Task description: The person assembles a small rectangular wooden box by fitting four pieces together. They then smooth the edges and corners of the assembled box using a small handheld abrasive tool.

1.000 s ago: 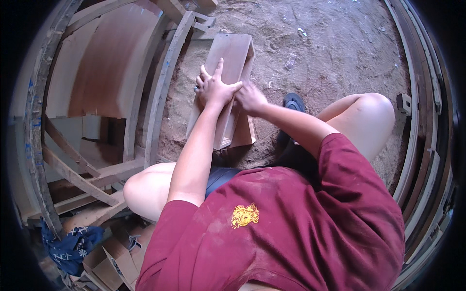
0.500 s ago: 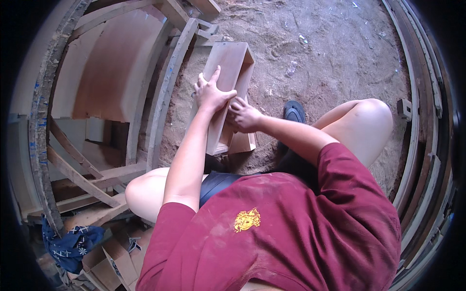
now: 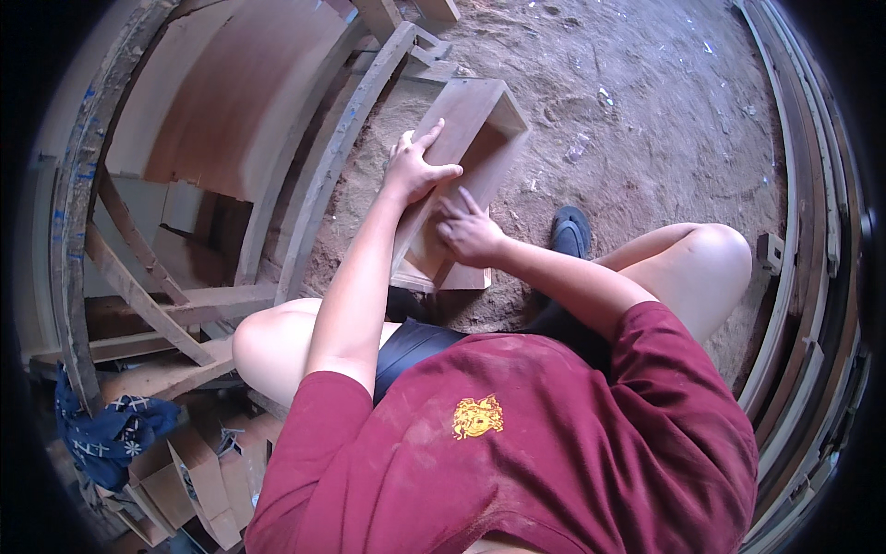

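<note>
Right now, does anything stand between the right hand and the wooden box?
Nothing visible does: the right hand is at the open side of the wooden box. The left hand lies on it, outside that path.

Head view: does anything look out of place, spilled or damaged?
Small pale scraps litter the sandy floor right of the box, looking like stray rubbish. The shirt has pale, dusty-looking smudges. The box shows no plain damage, though the left hand and right hand hide parts.

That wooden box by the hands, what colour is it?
The wooden box is light brown, best seen in the head view.
</note>
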